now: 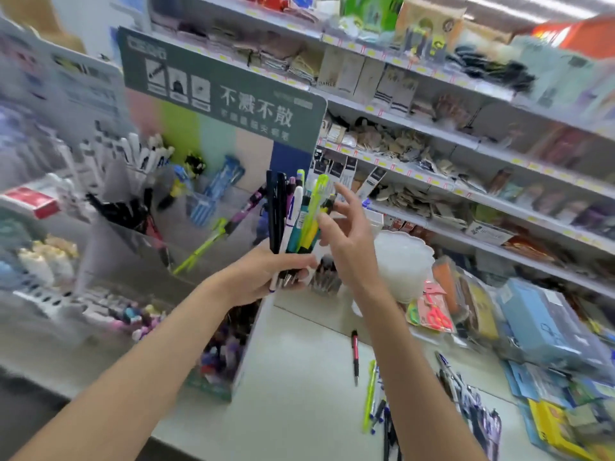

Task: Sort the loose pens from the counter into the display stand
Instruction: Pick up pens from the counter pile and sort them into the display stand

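My left hand (266, 274) grips a bundle of pens (293, 214) held upright, with black, white, teal and neon yellow barrels. My right hand (346, 234) is beside the bundle with fingers spread, its thumb and a fingertip touching the yellow pen near the top. The clear display stand (139, 234) with green header card stands on the left, holding black, white, purple and yellow pens in tilted compartments. Loose pens lie on the counter: a red and black pen (355, 356), a yellow pen (368, 394) and several blue ones (466, 394) to the right.
The pale counter (299, 377) runs below my arms. A box of small items (219, 361) sits at the stand's foot. Packaged scissors (432, 311), a white plastic stack (402, 261) and blue cases (545, 321) crowd the right side. Store shelves fill the background.
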The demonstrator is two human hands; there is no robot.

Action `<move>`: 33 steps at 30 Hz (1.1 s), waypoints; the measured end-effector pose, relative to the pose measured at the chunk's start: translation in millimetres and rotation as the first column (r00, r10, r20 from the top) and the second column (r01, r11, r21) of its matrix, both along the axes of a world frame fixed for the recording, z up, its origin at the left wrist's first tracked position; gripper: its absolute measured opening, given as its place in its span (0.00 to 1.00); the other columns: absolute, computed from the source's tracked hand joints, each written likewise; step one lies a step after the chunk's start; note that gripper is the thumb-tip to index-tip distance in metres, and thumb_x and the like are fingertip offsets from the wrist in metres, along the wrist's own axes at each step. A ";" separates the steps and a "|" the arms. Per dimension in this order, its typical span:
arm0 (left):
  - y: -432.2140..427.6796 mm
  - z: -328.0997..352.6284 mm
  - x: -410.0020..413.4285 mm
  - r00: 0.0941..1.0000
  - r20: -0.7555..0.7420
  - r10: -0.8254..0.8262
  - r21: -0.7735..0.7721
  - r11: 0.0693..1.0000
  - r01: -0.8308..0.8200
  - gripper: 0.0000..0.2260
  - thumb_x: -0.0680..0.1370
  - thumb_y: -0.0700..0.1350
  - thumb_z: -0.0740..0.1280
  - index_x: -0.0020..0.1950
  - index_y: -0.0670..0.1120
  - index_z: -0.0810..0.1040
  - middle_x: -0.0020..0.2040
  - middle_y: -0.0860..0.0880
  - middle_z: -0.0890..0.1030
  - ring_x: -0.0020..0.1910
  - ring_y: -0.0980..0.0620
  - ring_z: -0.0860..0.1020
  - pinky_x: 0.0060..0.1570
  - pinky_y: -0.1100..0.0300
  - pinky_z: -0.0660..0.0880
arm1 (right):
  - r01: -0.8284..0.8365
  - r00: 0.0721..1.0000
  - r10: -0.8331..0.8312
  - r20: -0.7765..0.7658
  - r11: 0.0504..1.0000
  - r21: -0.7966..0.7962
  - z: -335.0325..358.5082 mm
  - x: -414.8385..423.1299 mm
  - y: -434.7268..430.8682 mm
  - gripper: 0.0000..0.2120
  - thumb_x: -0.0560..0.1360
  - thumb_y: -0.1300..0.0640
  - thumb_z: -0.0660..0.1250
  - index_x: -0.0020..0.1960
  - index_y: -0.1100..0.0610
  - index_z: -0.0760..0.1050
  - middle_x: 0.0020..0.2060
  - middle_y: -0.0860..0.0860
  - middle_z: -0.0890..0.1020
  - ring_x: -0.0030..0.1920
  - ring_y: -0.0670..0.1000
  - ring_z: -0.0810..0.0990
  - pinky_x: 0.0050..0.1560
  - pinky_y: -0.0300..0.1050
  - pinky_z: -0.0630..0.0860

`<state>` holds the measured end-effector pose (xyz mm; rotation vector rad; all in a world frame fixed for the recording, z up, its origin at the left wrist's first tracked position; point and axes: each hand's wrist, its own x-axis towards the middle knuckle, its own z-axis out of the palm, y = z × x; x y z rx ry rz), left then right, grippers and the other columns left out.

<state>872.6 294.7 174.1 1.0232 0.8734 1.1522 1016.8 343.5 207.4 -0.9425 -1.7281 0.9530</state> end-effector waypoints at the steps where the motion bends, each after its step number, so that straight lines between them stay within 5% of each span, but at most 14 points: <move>1: 0.2 1.8 -24.6 0.998 0.027 -0.060 0.018 0.998 0.060 0.05 0.74 0.38 0.70 0.45 0.48 0.83 0.40 0.46 0.78 0.34 0.54 0.76 0.38 0.59 0.77 | 0.011 0.999 -0.012 0.034 0.999 0.040 2.0 -19.9 -0.7 0.27 0.76 0.54 0.69 0.73 0.48 0.65 0.62 0.52 0.76 0.56 0.48 0.79 0.55 0.44 0.78; 3: 0.9 3.2 -75.9 0.984 0.076 -0.162 0.041 0.986 0.159 0.06 0.74 0.38 0.69 0.48 0.46 0.83 0.42 0.43 0.77 0.35 0.52 0.76 0.44 0.53 0.79 | 0.040 0.996 -0.047 0.071 0.995 0.096 5.3 -60.2 -4.6 0.32 0.75 0.58 0.72 0.75 0.51 0.63 0.62 0.45 0.76 0.58 0.39 0.77 0.59 0.37 0.74; 5: 1.9 2.7 -122.9 0.969 0.104 -0.222 0.028 0.975 0.221 0.08 0.75 0.37 0.67 0.53 0.43 0.80 0.42 0.44 0.78 0.36 0.52 0.76 0.50 0.48 0.80 | 0.073 0.995 -0.077 0.056 0.995 0.068 7.9 -101.4 -10.1 0.33 0.73 0.59 0.74 0.74 0.53 0.64 0.54 0.41 0.79 0.51 0.33 0.78 0.54 0.30 0.73; 9: -5.9 6.6 -196.9 0.975 -0.017 -0.224 -0.017 0.975 0.223 0.08 0.72 0.41 0.70 0.51 0.43 0.80 0.40 0.46 0.81 0.35 0.53 0.78 0.38 0.58 0.79 | 0.179 0.983 -0.179 0.035 0.984 0.018 2.7 -174.9 -26.5 0.29 0.68 0.46 0.76 0.67 0.41 0.71 0.60 0.49 0.81 0.62 0.50 0.78 0.65 0.55 0.74; 11: -11.1 6.1 -227.8 0.969 -0.009 -0.246 -0.032 0.969 0.246 0.09 0.70 0.41 0.75 0.49 0.43 0.81 0.40 0.45 0.82 0.33 0.53 0.78 0.32 0.62 0.76 | 0.176 0.981 -0.182 -0.074 0.981 -0.080 8.9 -198.7 -35.1 0.24 0.72 0.49 0.75 0.66 0.45 0.73 0.56 0.50 0.82 0.56 0.47 0.81 0.56 0.49 0.78; 14: -15.5 0.7 -264.8 0.947 -0.008 -0.322 -0.046 0.946 0.322 0.27 0.59 0.51 0.84 0.53 0.42 0.80 0.42 0.43 0.82 0.33 0.53 0.76 0.31 0.63 0.73 | 0.136 0.975 -0.159 -0.156 0.980 -0.145 27.1 -217.6 -41.7 0.20 0.78 0.59 0.68 0.69 0.56 0.72 0.49 0.51 0.84 0.45 0.40 0.80 0.43 0.34 0.75; 19: -26.4 -1.5 -293.3 0.917 -0.062 -0.393 -0.026 0.919 0.393 0.31 0.62 0.53 0.83 0.58 0.42 0.77 0.44 0.42 0.81 0.34 0.53 0.74 0.31 0.64 0.71 | 0.087 0.996 -0.086 0.016 0.994 -0.062 36.3 -248.7 -46.0 0.13 0.75 0.61 0.72 0.60 0.59 0.80 0.43 0.53 0.83 0.42 0.44 0.79 0.46 0.35 0.76; 23: -31.2 -1.2 -303.4 0.914 -0.049 -0.404 -0.014 0.915 0.404 0.31 0.66 0.50 0.80 0.63 0.39 0.74 0.46 0.43 0.82 0.36 0.54 0.75 0.34 0.64 0.73 | 0.147 0.986 -0.145 0.080 0.989 -0.015 35.2 -254.6 -46.6 0.11 0.75 0.56 0.73 0.57 0.53 0.82 0.52 0.49 0.82 0.51 0.40 0.78 0.51 0.28 0.71; 29: -25.3 3.2 -306.6 0.902 -0.074 -0.426 -0.008 0.905 0.426 0.35 0.64 0.55 0.81 0.63 0.39 0.74 0.47 0.42 0.82 0.36 0.55 0.75 0.34 0.65 0.72 | 0.164 0.979 -0.172 -0.113 0.984 -0.073 32.1 -260.5 -46.3 0.10 0.78 0.63 0.67 0.58 0.62 0.80 0.51 0.56 0.83 0.48 0.44 0.80 0.47 0.32 0.76; 33: -21.4 2.0 -309.4 0.897 -0.061 -0.437 -0.022 0.899 0.436 0.34 0.64 0.53 0.81 0.62 0.39 0.75 0.46 0.41 0.82 0.35 0.55 0.74 0.32 0.66 0.70 | 0.206 0.912 -0.221 -0.345 0.975 -0.080 35.8 -256.0 -42.8 0.08 0.81 0.63 0.61 0.58 0.62 0.75 0.48 0.53 0.84 0.50 0.46 0.82 0.55 0.40 0.77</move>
